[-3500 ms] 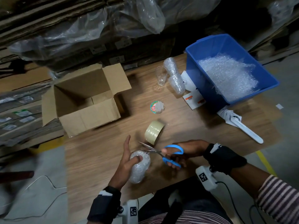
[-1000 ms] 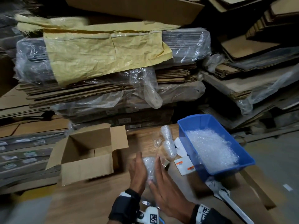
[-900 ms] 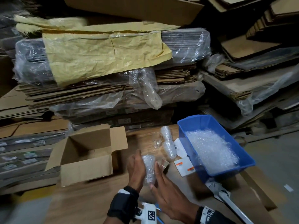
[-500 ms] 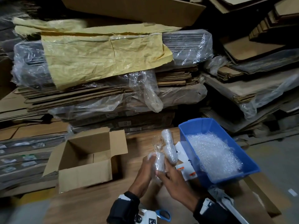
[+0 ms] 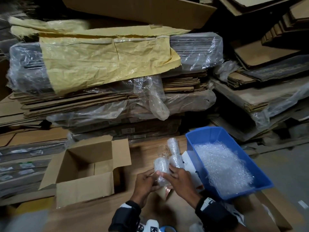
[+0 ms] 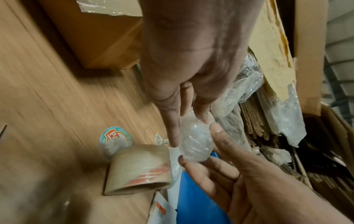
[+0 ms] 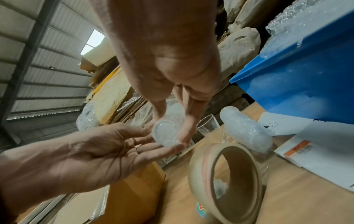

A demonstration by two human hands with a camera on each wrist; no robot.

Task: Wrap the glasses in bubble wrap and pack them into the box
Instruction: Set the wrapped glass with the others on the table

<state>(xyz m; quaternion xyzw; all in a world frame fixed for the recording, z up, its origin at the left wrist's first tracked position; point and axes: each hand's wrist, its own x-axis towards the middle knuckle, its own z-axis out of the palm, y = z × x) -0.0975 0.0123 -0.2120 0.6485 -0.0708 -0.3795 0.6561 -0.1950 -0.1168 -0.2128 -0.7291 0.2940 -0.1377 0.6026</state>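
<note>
A glass wrapped in bubble wrap [image 5: 160,168] is held upright above the wooden table [image 5: 142,154], between both hands. My left hand [image 5: 150,176] grips its lower part from the left, and my right hand [image 5: 168,173] pinches it from the right. In the left wrist view the wrapped glass [image 6: 195,145] shows end-on between both hands' fingers. Two more wrapped glasses [image 5: 173,153] lie just behind, with a bare glass [image 7: 208,125] beside them. The open cardboard box [image 5: 87,166] stands to the left, nothing visible inside.
A blue bin [image 5: 209,133] of bubble wrap sits on the right, white papers [image 5: 189,166] beside it. A brown tape roll [image 7: 224,181] and a round sticker [image 6: 114,137] lie under the hands. Scissor handles [image 5: 167,229] show at the bottom edge. Stacked flat cardboard [image 5: 100,97] walls the back.
The scissors have left my right hand. Both hands have lifted the wrapped glass and carried it forward, close to the two wrapped glasses lying on the table.
</note>
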